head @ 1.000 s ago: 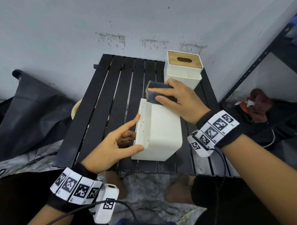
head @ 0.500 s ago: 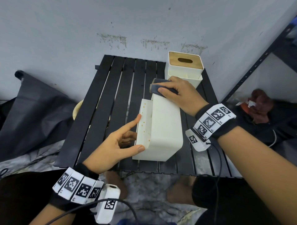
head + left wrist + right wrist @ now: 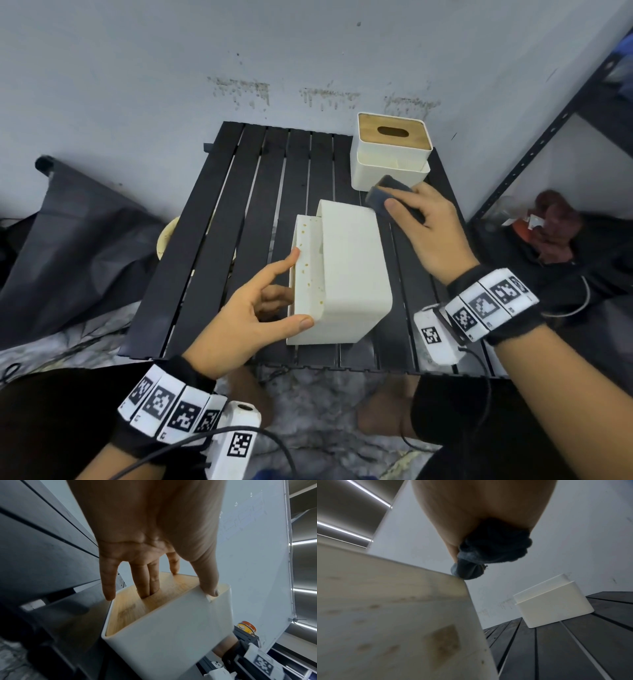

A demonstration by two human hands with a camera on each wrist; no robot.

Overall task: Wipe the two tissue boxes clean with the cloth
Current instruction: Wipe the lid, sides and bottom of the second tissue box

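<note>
My left hand (image 3: 246, 318) steadies the near tissue box (image 3: 346, 274), which lies on its side on the black slatted table (image 3: 219, 233): thumb hooked on its near corner, two fingers (image 3: 147, 582) pushed into the wooden lid's slot. To the right, my right hand (image 3: 431, 233) grips the folded dark blue cloth (image 3: 387, 195), touching the box's far right corner. The second tissue box (image 3: 390, 154) stands upright at the far right, against the wall.
</note>
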